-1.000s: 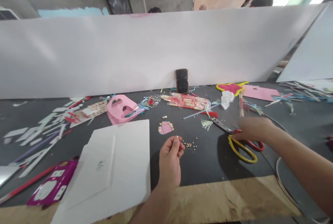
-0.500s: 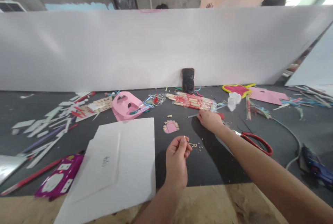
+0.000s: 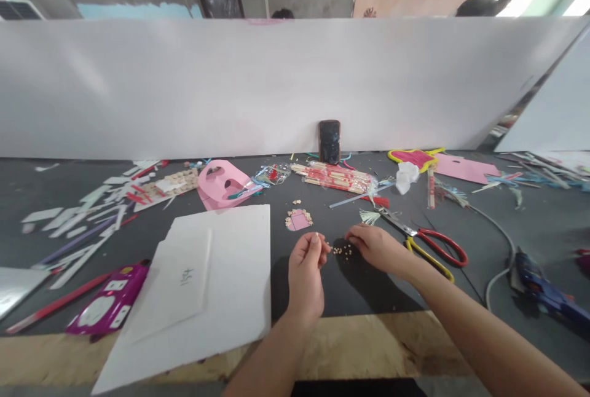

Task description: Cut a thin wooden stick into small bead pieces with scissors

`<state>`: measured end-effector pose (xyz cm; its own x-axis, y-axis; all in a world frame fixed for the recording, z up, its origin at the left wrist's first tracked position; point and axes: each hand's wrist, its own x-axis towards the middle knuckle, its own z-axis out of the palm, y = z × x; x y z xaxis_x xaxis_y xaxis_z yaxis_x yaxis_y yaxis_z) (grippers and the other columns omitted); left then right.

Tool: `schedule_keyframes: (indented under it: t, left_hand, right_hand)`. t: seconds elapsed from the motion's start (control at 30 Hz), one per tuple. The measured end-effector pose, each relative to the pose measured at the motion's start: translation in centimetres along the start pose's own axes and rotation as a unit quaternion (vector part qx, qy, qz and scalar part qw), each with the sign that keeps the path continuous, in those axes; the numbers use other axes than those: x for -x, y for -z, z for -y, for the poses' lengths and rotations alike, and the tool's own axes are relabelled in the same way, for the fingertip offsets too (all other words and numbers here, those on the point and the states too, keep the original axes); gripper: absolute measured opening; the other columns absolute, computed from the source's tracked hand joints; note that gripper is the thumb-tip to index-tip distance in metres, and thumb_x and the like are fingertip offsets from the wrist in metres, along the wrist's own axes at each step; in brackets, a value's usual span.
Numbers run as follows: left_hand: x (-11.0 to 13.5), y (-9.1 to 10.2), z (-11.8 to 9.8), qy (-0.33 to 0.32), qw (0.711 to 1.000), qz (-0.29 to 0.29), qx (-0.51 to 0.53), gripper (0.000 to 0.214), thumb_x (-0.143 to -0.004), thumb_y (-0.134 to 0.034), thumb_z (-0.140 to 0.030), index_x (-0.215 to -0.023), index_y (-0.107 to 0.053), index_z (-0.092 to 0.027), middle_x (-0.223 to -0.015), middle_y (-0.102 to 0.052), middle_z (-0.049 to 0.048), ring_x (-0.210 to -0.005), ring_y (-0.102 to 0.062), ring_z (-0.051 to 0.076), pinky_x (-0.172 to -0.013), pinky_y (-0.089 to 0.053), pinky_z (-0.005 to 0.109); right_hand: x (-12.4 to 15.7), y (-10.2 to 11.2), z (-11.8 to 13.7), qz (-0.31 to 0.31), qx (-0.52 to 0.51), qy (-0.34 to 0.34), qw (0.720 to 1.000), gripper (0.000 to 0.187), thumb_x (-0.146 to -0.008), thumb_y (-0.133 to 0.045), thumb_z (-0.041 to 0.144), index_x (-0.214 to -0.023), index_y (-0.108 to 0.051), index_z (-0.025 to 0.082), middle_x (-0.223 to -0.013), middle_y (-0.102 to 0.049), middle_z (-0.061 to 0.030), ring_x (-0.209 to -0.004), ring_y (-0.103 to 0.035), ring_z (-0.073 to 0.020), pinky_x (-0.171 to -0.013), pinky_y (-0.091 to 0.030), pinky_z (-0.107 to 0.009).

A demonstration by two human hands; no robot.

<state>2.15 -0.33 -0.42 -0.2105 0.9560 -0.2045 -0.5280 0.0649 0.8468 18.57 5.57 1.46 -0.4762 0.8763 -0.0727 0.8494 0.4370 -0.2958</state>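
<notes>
My left hand (image 3: 308, 271) is closed in a pinch, with a tiny pale piece (image 3: 316, 235) at the thumb tip. Close to its right lies a loose scatter of small beige pieces (image 3: 342, 252) on the dark table. My right hand (image 3: 375, 248) rests at the right edge of that scatter, fingers curled and pressed together; whatever they hold is hidden. Beyond my left hand sits a small pink card shape (image 3: 298, 220) with beige pieces around part of its edge. A few more beige pieces (image 3: 296, 202) lie just behind it.
Red-and-yellow-handled scissors (image 3: 431, 240) lie beside my right forearm, and a blue glue gun (image 3: 548, 289) with a cord further right. White foam board (image 3: 221, 280) and a purple case (image 3: 108, 298) are left. Wrapped sticks (image 3: 336, 177) and a phone (image 3: 329, 142) stand before the white partition (image 3: 276, 83).
My right hand has come back toward me from the grey stick near the wrapped sticks to the scattered beige pieces. My left hand keeps its pinch. The view has shifted slightly.
</notes>
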Motion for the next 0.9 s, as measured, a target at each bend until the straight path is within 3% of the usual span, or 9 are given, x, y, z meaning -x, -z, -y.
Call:
schedule_keyframes:
  t: [0.17,0.37,0.5,0.57,0.63,0.67,0.73,0.9]
  left_hand:
    - [-0.8,0.3,0.7,-0.032,0.997,-0.048,-0.06,0.032,-0.078,-0.06,-0.051,-0.087,-0.061,-0.019,-0.092,-0.063,0.0024,-0.083,-0.057,0.013,-0.076,-0.043,0.025]
    - [-0.6,0.4,0.8,-0.045,0.994,-0.019,-0.102,0.032,-0.08,-0.06,-0.048,-0.092,-0.062,-0.019,-0.092,-0.064,0.0035,-0.087,-0.058,0.015,-0.082,-0.043,0.028]
    - [0.4,1.1,-0.5,-0.06,0.979,0.049,-0.187,0.024,-0.078,-0.065,-0.04,-0.077,-0.066,-0.017,-0.104,-0.065,0.0094,-0.096,-0.06,0.02,-0.087,-0.044,0.032]
    - [0.6,1.7,-1.8,-0.121,0.926,0.149,-0.325,0.023,-0.085,-0.056,-0.035,-0.072,-0.065,-0.018,-0.114,-0.063,0.011,-0.109,-0.056,0.023,-0.094,-0.042,0.034]
    - [0.2,2.4,-3.3,-0.179,0.858,0.201,-0.439,0.023,-0.09,-0.046,-0.029,-0.079,-0.064,-0.021,-0.118,-0.063,0.0109,-0.115,-0.055,0.024,-0.094,-0.043,0.037]
    - [-0.2,2.7,-4.0,-0.198,0.817,0.216,-0.497,0.024,-0.091,-0.043,-0.026,-0.08,-0.063,-0.022,-0.118,-0.064,0.0103,-0.115,-0.056,0.023,-0.093,-0.044,0.037]
    - [-1.5,3.4,-5.0,-0.254,0.706,0.237,-0.618,0.026,-0.091,-0.038,-0.021,-0.081,-0.062,-0.023,-0.114,-0.066,0.0092,-0.114,-0.056,0.023,-0.091,-0.046,0.036]
    - [-4.9,4.4,-5.0,-0.279,0.637,0.236,-0.679,0.024,-0.083,-0.043,-0.01,-0.071,-0.06,-0.021,-0.097,-0.068,0.0111,-0.105,-0.059,0.026,-0.094,-0.043,0.04]
  right_hand:
    - [1.0,-1.1,0.2,-0.056,-0.022,-0.026,0.998,0.028,-0.086,-0.039,0.007,-0.096,-0.064,0.016,-0.094,-0.066,-0.0094,-0.083,-0.064,-0.0181,-0.074,-0.045,-0.027]
    - [3.8,-1.5,1.1,-0.116,-0.063,-0.011,0.991,0.023,-0.09,-0.043,0.02,-0.108,-0.058,0.019,-0.107,-0.062,-0.0085,-0.082,-0.063,-0.0158,-0.074,-0.047,-0.026]
    - [7.5,-1.9,0.3,-0.145,-0.082,-0.049,0.985,0.02,-0.093,-0.039,0.027,-0.092,-0.058,0.022,-0.073,-0.065,-0.002,-0.06,-0.061,-0.0167,-0.058,-0.046,-0.027]
    - [9.4,-2.4,-0.2,-0.154,-0.095,-0.061,0.982,0.02,-0.093,-0.038,0.03,-0.09,-0.056,0.023,-0.065,-0.064,0.0001,-0.056,-0.061,-0.017,-0.054,-0.046,-0.027]
    - [10.9,-3.2,-0.5,-0.174,-0.119,-0.061,0.976,0.02,-0.093,-0.038,0.032,-0.089,-0.056,0.025,-0.069,-0.066,-0.0005,-0.059,-0.064,-0.0173,-0.055,-0.048,-0.026]
    - [11.4,-3.6,-0.6,-0.185,-0.124,-0.056,0.973,0.019,-0.092,-0.038,0.032,-0.089,-0.056,0.026,-0.074,-0.068,-0.0014,-0.063,-0.066,-0.0178,-0.058,-0.049,-0.026]
    - [11.9,-4.3,-0.6,-0.205,-0.125,-0.045,0.97,0.018,-0.091,-0.039,0.031,-0.09,-0.056,0.027,-0.081,-0.071,-0.0028,-0.07,-0.068,-0.0186,-0.061,-0.05,-0.027]
    - [11.6,-4.9,-0.4,-0.22,-0.132,-0.044,0.965,0.016,-0.091,-0.041,0.03,-0.092,-0.056,0.026,-0.079,-0.07,-0.0024,-0.064,-0.067,-0.0175,-0.058,-0.05,-0.026]
